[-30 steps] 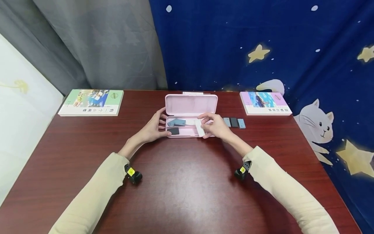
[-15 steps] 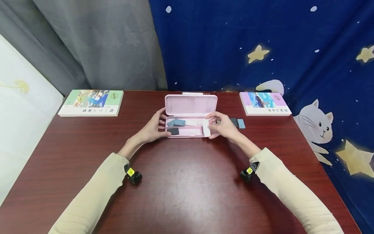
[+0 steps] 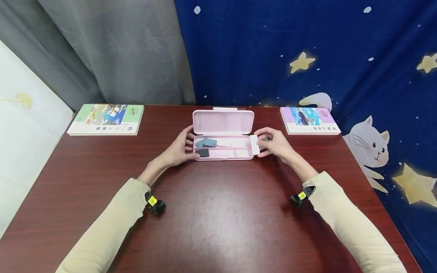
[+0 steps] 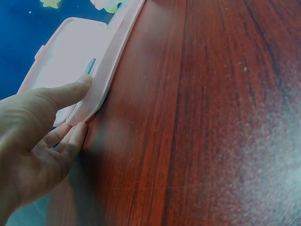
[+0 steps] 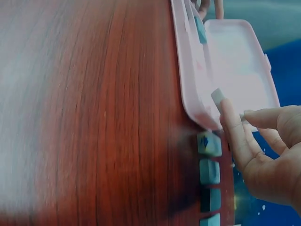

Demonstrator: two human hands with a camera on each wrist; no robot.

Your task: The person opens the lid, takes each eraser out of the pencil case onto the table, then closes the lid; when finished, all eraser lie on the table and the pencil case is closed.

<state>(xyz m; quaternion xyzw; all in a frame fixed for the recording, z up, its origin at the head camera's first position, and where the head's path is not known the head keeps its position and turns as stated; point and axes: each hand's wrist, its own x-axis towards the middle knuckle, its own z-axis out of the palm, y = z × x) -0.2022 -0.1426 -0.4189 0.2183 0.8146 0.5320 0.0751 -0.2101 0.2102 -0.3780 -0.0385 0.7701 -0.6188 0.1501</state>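
Observation:
A pink pencil case stands with its lid raised near the back of the table. My left hand grips its left end, the thumb over the rim and the fingers against the outer wall, as the left wrist view shows. Blue-grey erasers lie in the back compartment at the left; a black eraser lies in front of them beside my thumb. My right hand pinches a white eraser at the case's right end. In the right wrist view the eraser is tilted above the table beside the case.
A row of several small eraser-like blocks runs along the table past the case's right end, largely hidden by my right hand in the head view. A green book lies at the back left and a purple book at the back right.
My right hand has moved right with the white eraser, from above the case's right part to its right end. My left hand has stayed in place.

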